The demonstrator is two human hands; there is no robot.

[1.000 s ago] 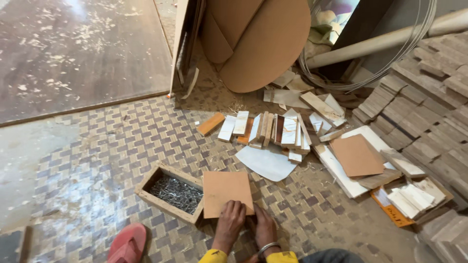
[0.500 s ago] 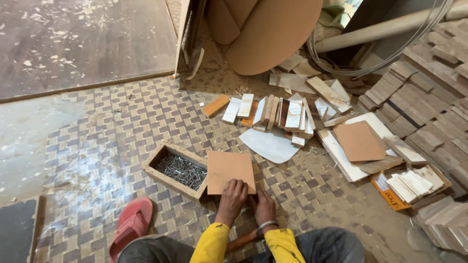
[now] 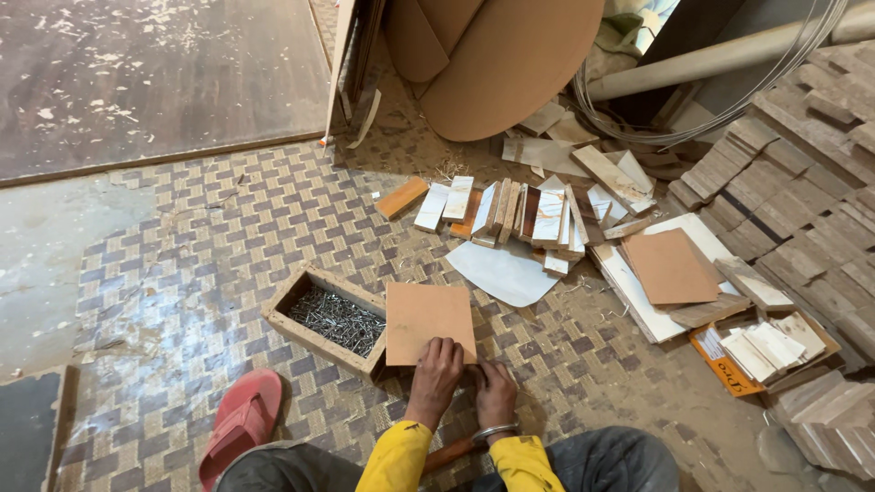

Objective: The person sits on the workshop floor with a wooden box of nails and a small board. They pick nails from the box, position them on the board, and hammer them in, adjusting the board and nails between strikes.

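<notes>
Both hands barely shifted: left hand [image 3: 436, 375] fingers curled on brown board [image 3: 428, 321] edge, right hand [image 3: 497, 394] curled beside it, grip unclear; nail box [image 3: 293, 298] adj.

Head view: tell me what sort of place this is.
Probably a small woodworking or carpentry workshop, worked on the floor. A wooden box of nails, scattered wood offcuts and stacked wood blocks surround the hands holding a brown board.

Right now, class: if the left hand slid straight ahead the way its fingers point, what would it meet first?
The left hand already rests on the brown board; past it, probably the white sheet, though depth is unclear.
</notes>
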